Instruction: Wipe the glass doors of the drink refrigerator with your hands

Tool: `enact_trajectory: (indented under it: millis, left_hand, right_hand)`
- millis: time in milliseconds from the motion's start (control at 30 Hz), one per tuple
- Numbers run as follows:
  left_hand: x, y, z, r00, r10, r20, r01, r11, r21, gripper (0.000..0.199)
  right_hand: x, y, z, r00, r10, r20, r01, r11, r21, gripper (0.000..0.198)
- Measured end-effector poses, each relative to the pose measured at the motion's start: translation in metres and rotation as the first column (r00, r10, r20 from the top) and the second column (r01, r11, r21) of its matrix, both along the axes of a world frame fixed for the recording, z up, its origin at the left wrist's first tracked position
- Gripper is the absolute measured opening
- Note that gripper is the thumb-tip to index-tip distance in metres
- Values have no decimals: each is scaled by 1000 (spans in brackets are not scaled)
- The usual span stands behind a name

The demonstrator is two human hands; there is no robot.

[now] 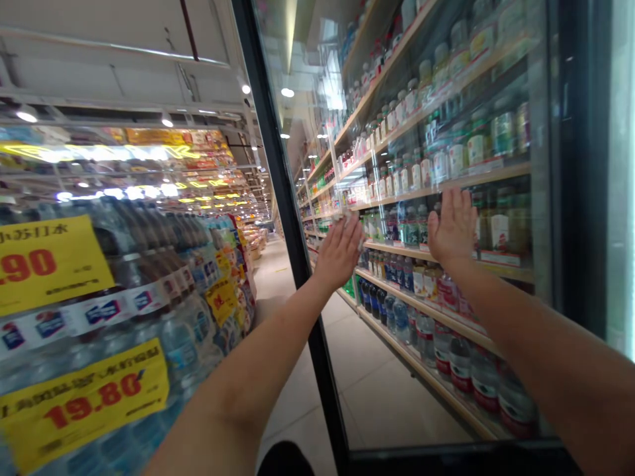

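Observation:
A glass door (387, 396) with a black frame (278, 142) stands in front of me. My left hand (338, 254) lies against the pane near its left side, fingers together, pressing on a crumpled whitish cloth (342, 215) that peeks out around the fingertips. Most of the cloth is hidden under the palm. Farther right, my right hand (452, 225) is flat on the glass with the thumb apart, and nothing shows in it. Both arms reach forward from the bottom of the view.
Shelves of bottled drinks (397, 175) show in the pane; whether seen through it or mirrored, I cannot tell. Stacked bottle packs (183, 344) with yellow price signs (84, 403) rise on the left. A pale tiled aisle (275, 264) runs between. Something dark (285, 459) is at the bottom.

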State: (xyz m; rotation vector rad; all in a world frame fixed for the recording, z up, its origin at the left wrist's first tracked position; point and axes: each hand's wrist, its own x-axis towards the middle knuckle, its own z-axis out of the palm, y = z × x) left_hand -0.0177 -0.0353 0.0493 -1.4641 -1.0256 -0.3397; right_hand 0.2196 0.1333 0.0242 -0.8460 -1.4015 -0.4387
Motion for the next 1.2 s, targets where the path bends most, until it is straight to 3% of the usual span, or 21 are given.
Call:
enact_trajectory:
  millis: [67, 133, 267, 333, 500, 567, 700, 767, 900, 1033, 1100, 1200]
  left_hand:
    - [-1, 1, -3, 991, -43, -128, 30, 994, -102, 56]
    - [-4, 3, 3, 988, -70, -140, 54, 991, -119, 60]
    - [-5, 10, 18, 983, -89, 162, 79, 994, 70, 66]
    - [-2, 11, 13, 976, -92, 196, 78, 994, 77, 68]
    - [-2, 3, -1, 986, -76, -151, 55, 988, -141, 69]
    - [-8, 2, 5, 991, -58, -122, 49, 996, -71, 68]
    - [-11, 8, 12, 991, -69, 114, 56, 992, 116, 66]
    - [-8, 10, 7, 991, -88, 99, 80, 994, 76, 66]
    - [-9, 4, 8, 987, -113, -111, 100, 988, -117, 66]
    - [-19, 0, 27, 994, -69, 83, 66, 997, 36, 64]
    - [-19, 1, 23, 985, -74, 158, 56, 992, 114, 64]
    - [-12, 2, 3, 995, -94, 17, 93, 993, 67, 67]
  right_hand:
    - [0, 0, 0, 1000, -5, 5, 5, 1000, -5, 65]
    - [1, 0, 1, 1000, -9, 14, 9, 1000, -11, 65]
    - [1, -1, 0, 1000, -8, 11, 8, 1000, -14, 65]
    - [1, -1, 0, 1000, -2, 10, 3, 1000, -8, 65]
    - [0, 0, 1, 1000, 4, 2, -4, 1000, -11, 65]
    - [-1, -1, 1, 1000, 0, 1, 0, 1000, -16, 64]
    - [-1, -2, 2, 1000, -13, 8, 13, 1000, -21, 64]
    - [-1, -2, 2, 999, -27, 17, 28, 999, -27, 64]
    - [-1, -2, 2, 999, -45, 20, 45, 999, -30, 64]
    - [-1, -2, 2, 1000, -23, 9, 23, 1000, -18, 64]
    - [-1, -2, 2, 1000, -15, 5, 15, 1000, -23, 63]
    - [-1, -3, 1, 1000, -3, -2, 3, 1000, -20, 63]
